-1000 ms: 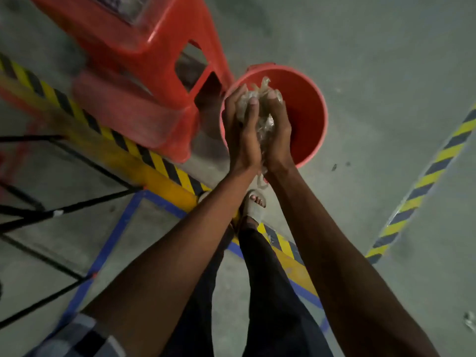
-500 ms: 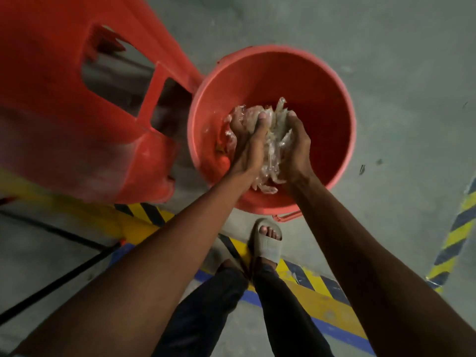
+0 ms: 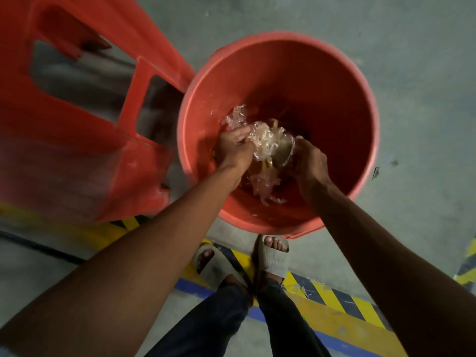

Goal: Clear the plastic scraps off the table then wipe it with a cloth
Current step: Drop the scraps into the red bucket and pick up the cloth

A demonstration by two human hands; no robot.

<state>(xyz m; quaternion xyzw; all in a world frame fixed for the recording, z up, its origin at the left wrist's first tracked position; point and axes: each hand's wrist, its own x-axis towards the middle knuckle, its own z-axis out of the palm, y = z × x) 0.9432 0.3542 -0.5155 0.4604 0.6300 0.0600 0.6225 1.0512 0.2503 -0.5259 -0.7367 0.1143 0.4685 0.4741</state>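
A wad of clear crinkled plastic scraps [image 3: 265, 141] hangs inside a round red bucket [image 3: 334, 81] that stands on the concrete floor. My left hand [image 3: 233, 149] is curled on the wad's left side, below the bucket's rim. My right hand [image 3: 310, 161] is curled on its right side, a little apart from the left. Loose strips [image 3: 265, 191] dangle under the wad toward the bucket's near wall. No table or cloth is in view.
A large red plastic barrier [image 3: 77, 150] stands against the bucket's left side. Yellow-and-black hazard tape [image 3: 340, 297] with a blue stripe crosses the floor near my feet in grey sandals [image 3: 274, 260]. Bare grey concrete lies to the right.
The view closed in on the bucket. Both hands went down from above the rim into it and spread apart, and the wad has loosened with strips hanging down.
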